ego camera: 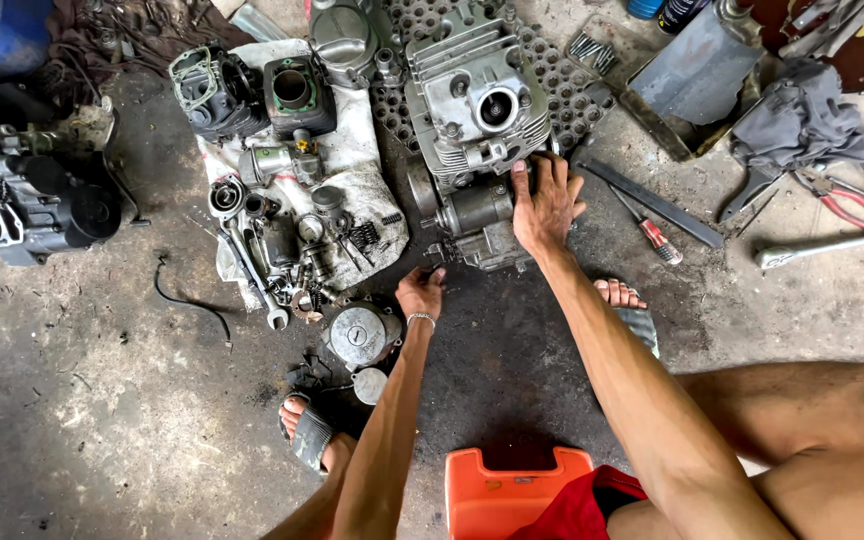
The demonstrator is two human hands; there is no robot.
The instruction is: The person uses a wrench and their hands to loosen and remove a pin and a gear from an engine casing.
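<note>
Sitting low over an orange stool, bare knees spread, sandalled feet planted on the stained concrete floor.

Reaching forward with the left hand, grip curled down at the near corner of the engine block; whether pinching anything, cannot tell. Wearing a thin bracelet at that wrist.

Pressing the right hand flat on the engine block's right side, grip spread, fingers lying across the metal, clasping nothing.

Lying just left of the left hand, a round grey cover, with small dark bits scattered beside it.

Resting near the middle of the floor, the engine block, its finned cylinder head pointing away, sitting partly on a perforated mat.

Spreading left of the block, a dirty white cloth carrying springs, small round parts, a wrench and two dark cylinder pieces.

Lying right of the right hand, a red-handled screwdriver and a long flat bar.

Sitting farther right, a grey rag, red-handled pliers and a ratchet.

Standing at the far left, another dark engine part.
</note>
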